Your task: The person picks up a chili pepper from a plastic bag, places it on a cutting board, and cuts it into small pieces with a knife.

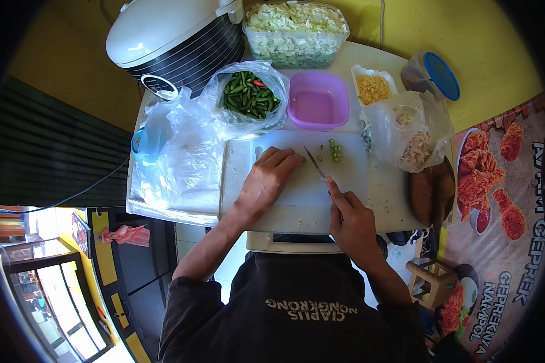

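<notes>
My right hand (pixel 354 227) is closed around the handle of a knife (pixel 316 163), its blade pointing up and left over the white cutting board (pixel 351 181). On the left side of the board, my left hand (pixel 266 181) has its fingers bent and pressed together. A bit of green chili (pixel 303 160) shows at its fingertips, the rest covered by the hand. Right of the blade lies a small group of cut green chili pieces (pixel 335 150). Behind the board stand a plastic bag of green chilies (pixel 251 97), with a red one among them, and a purple tub (pixel 318 121).
A rice cooker (pixel 175 36) and a container of chopped cabbage (pixel 297 36) stand at the back. To the right are a tray of yellow pieces (pixel 373 89), a bag of pale pieces (pixel 415 142), a blue-lidded tub (pixel 440 75) and a stone mortar (pixel 427 193). Crumpled plastic (pixel 181 157) lies left.
</notes>
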`<state>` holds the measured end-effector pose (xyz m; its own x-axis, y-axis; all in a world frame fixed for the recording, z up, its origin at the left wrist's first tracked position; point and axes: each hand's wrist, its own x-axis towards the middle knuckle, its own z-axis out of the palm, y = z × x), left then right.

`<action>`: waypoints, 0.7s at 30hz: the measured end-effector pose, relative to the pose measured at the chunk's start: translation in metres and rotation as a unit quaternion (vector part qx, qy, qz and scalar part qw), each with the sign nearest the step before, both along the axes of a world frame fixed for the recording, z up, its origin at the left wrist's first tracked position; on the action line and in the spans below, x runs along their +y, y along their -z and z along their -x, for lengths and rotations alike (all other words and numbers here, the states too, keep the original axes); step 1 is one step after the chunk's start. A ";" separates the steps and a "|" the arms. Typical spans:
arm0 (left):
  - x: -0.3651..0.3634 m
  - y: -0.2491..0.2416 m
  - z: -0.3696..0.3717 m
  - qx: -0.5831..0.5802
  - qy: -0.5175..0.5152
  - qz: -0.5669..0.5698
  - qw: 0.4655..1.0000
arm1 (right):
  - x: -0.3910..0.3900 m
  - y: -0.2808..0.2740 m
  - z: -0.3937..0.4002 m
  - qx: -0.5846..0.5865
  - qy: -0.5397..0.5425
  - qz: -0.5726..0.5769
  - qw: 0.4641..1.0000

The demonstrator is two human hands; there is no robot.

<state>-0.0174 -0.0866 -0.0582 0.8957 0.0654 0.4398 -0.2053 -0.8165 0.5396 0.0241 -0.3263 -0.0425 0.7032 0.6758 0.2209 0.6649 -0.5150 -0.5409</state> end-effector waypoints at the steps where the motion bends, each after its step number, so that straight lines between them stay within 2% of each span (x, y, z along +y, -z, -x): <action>1: 0.000 0.000 0.000 0.004 0.001 -0.003 1.000 | 0.001 0.000 0.002 -0.005 -0.009 -0.007 1.000; 4: 0.000 -0.001 0.000 0.002 0.001 -0.007 1.000 | 0.005 -0.007 0.007 0.023 -0.001 0.012 1.000; 13: 0.000 0.000 -0.002 0.002 0.002 -0.002 1.000 | -0.001 0.000 0.007 0.002 -0.026 0.011 1.000; 16: 0.001 -0.001 -0.002 0.004 0.006 -0.006 1.000 | 0.019 0.005 -0.003 -0.015 -0.024 0.005 1.000; 21: 0.000 0.001 -0.002 -0.001 0.000 -0.001 1.000 | 0.019 0.004 -0.005 -0.032 -0.034 0.041 0.998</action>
